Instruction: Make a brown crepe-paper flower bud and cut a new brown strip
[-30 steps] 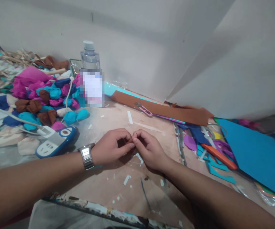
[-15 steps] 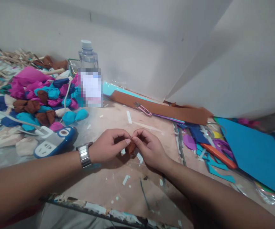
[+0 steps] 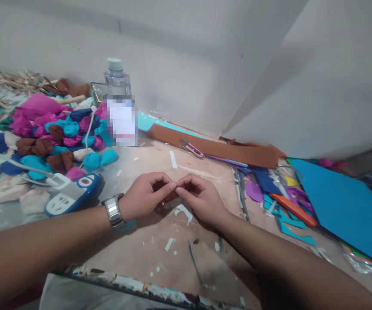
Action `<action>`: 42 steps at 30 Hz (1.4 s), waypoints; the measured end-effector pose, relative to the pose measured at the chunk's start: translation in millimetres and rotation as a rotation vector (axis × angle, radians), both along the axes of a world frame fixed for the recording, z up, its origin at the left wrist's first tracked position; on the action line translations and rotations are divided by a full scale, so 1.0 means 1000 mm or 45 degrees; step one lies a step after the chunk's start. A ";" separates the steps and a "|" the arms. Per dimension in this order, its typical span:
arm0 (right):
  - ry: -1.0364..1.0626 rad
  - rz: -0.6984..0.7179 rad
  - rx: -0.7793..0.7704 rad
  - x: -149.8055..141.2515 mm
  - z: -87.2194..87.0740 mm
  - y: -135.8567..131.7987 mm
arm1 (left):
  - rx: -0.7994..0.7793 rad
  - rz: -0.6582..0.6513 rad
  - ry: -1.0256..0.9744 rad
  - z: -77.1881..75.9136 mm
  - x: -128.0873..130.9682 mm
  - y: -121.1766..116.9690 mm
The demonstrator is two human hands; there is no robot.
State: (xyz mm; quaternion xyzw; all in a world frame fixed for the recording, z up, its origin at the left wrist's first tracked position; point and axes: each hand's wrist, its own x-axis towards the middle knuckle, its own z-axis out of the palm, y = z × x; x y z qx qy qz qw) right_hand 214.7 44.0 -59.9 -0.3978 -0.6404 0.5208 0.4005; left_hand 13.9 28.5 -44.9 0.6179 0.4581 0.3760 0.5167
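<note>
My left hand (image 3: 149, 193), with a metal watch (image 3: 113, 210) on its wrist, and my right hand (image 3: 200, 197) meet over the middle of the table. Thumbs and fingers of both are pinched together on a small piece of brown crepe paper (image 3: 171, 196). Most of that piece is hidden behind the fingers. Below the hands, a curved white paper scrap (image 3: 185, 212) lies on the table (image 3: 130, 254).
Crumpled crepe paper bundles (image 3: 35, 146) in several colours heap up at left, beside a blue power strip (image 3: 72, 196). Behind stand a bottle (image 3: 117, 77) and a phone (image 3: 121, 122). Pink thread snips (image 3: 194, 149) rest on brown paper (image 3: 237, 153). An orange cutter (image 3: 293, 209) and a blue sheet (image 3: 343, 202) lie right.
The brown crepe paper has turned up between my fingertips, so less of it hangs below them and the white scrap shows more. Both hands stay pinched together.
</note>
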 end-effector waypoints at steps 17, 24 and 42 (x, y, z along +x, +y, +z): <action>0.335 -0.034 -0.464 -0.006 -0.001 0.003 | 0.605 -0.091 0.210 -0.003 0.000 -0.001; 0.443 -0.005 -0.504 -0.008 0.003 0.002 | 0.651 -0.076 0.182 -0.001 -0.003 -0.002; 0.182 -0.023 -0.046 -0.002 -0.001 -0.002 | 0.161 -0.033 -0.094 0.000 -0.004 -0.001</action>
